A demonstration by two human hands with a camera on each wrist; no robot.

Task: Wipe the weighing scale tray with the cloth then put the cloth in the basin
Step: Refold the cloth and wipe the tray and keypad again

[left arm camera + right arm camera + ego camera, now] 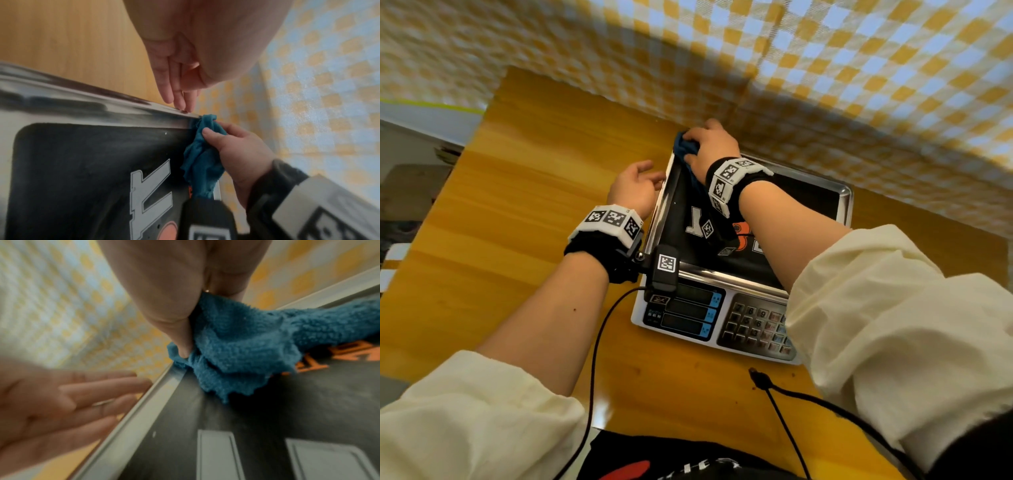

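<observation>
The weighing scale's steel tray mirrors a dark printed shirt. My right hand grips a bunched blue cloth and holds it against the tray's far left corner. The left wrist view shows that cloth hanging from the right hand onto the tray. From the right wrist the cloth is pinched under the thumb at the tray rim. My left hand stands open, its straight fingertips touching the tray's left rim. No basin is in view.
The scale's display and keypad face me on the yellow wooden table. A yellow-and-white checked cloth covers the wall just behind the tray. Black cables lie on the near table edge.
</observation>
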